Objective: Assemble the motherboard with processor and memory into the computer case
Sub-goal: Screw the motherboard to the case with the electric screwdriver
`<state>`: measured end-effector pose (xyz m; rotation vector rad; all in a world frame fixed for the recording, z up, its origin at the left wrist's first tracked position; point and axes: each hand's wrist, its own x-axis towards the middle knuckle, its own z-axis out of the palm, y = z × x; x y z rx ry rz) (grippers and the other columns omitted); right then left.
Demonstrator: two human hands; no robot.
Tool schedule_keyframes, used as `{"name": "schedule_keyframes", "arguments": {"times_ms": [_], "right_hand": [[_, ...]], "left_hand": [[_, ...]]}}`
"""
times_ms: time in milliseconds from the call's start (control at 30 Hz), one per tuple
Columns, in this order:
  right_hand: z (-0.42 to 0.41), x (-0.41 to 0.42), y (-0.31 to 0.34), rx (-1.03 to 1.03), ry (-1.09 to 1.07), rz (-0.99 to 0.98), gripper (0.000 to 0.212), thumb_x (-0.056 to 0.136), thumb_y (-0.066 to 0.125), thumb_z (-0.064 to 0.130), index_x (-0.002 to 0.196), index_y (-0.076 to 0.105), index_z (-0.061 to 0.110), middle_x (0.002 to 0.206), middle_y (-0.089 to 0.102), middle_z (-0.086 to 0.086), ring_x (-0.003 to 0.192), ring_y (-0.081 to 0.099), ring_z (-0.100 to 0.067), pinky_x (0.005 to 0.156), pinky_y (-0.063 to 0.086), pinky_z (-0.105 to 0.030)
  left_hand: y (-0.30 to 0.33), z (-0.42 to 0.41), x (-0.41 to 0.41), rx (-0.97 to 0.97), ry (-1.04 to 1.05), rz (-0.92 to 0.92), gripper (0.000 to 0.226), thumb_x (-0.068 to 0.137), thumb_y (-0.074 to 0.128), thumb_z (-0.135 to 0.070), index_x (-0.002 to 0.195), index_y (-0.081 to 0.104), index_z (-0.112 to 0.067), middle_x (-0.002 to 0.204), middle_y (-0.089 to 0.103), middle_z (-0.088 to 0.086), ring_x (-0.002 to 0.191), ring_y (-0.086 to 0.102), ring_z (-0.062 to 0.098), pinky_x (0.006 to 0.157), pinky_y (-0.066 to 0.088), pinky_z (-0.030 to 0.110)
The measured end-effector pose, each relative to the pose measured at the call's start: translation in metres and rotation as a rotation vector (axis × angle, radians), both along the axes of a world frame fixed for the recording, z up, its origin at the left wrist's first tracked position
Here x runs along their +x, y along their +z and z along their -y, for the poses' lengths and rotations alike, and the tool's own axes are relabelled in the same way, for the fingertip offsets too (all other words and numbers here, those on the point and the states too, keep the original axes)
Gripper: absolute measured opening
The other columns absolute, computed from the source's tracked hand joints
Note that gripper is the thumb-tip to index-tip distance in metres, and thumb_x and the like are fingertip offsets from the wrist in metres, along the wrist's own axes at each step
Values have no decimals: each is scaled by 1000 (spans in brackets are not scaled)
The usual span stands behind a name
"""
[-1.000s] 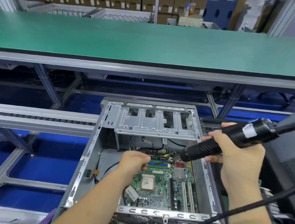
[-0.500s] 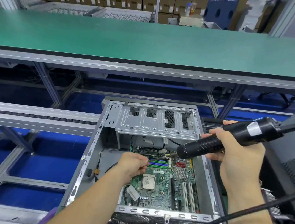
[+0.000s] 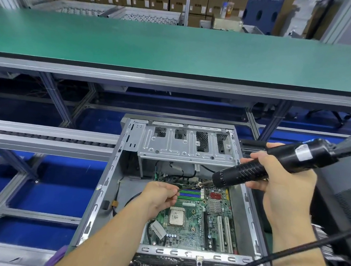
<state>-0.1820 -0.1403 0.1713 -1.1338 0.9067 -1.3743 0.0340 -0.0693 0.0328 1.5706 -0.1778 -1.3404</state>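
Pinching a thin dark tool, the left hand steadies its far end at the screw point by the memory slots, at the board's far edge. The motherboard lies flat inside the open case, its square metal-capped processor bare near the middle. From the right, the right hand grips the black, knurled cylinder of the driver, angled steeply so its bit meets that same point. Judging from this slant, the bit could skid off the screw and gouge the green laminate or a coloured plastic slot; a tilted screw might cross-thread. The case is thin, stamped grey steel with sharp folded rims, and the driver's braided cable drapes over its near corner.
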Motion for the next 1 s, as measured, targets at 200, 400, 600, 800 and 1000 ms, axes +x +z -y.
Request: {"name": "schedule_keyframes", "arguments": {"times_ms": [200, 400, 600, 800, 1000], "right_hand": [[3, -5, 2, -18, 38, -8, 32, 69, 81, 18, 97, 68, 7, 80, 74, -14, 79, 76, -41, 41, 52, -30], [-1, -5, 11, -80, 210, 3, 22, 73, 78, 17, 90, 72, 30, 82, 74, -10, 81, 75, -41, 38, 49, -28], [5, -11, 22, -180, 313, 34, 28, 76, 74, 19, 103, 66, 22, 84, 71, -11, 83, 73, -45, 39, 49, -27], [6, -2, 23, -250, 449, 2, 30, 79, 71, 11, 105, 66, 25, 84, 71, -14, 85, 72, -45, 40, 49, -30], [6, 16, 25, -207, 617, -59, 31, 82, 69, 4, 103, 66, 25, 88, 69, -17, 92, 71, -44, 42, 52, -30]], "left_hand": [[-3, 1, 0, -29, -49, 96, 12, 91, 60, 11, 98, 69, 7, 89, 70, 19, 70, 63, 19, 67, 59, 26], [-5, 0, -1, -49, -155, 264, 18, 92, 58, 10, 86, 70, -3, 85, 69, 17, 69, 62, 18, 65, 58, 25], [-1, -5, 9, -119, -191, 197, 13, 92, 61, 7, 93, 71, -1, 80, 73, 12, 65, 65, 17, 79, 59, 37], [1, -8, 23, -136, -234, 167, 13, 92, 60, 7, 96, 70, -1, 81, 73, 12, 69, 67, 16, 72, 60, 27], [-6, -13, 27, -74, -243, 141, 12, 94, 55, 9, 100, 64, 3, 83, 66, 13, 66, 61, 13, 64, 57, 22]]}}
